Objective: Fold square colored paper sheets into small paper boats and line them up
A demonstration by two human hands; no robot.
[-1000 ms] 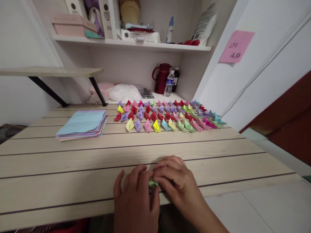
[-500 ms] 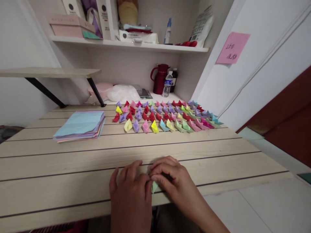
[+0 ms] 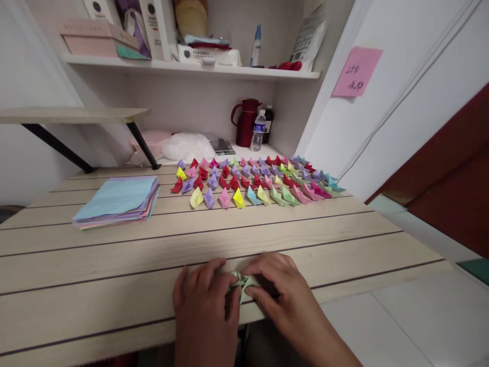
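Note:
Near the table's front edge, a small folded piece of light green paper (image 3: 245, 285) is held between my two hands. My left hand (image 3: 206, 306) pinches its left side with thumb and forefinger, the other fingers resting on the wood. On the opposite side my right hand (image 3: 280, 288) grips the paper between thumb and fingertips. Parts of the paper are covered by my fingers. Farther back stand several rows of folded paper boats (image 3: 239, 199) in red, purple, pink, yellow, green and blue.
A stack of coloured paper squares (image 3: 118, 196) lies on the left of the wooden table (image 3: 171, 244). Behind the boats are a red jug (image 3: 247, 125) and a water bottle (image 3: 259, 131). A raised wooden shelf (image 3: 72, 114) on black legs stands at the back left.
My hands have spread slightly apart, and more of the green paper shows, its folds opened between them. The camera view has shifted a little to the right.

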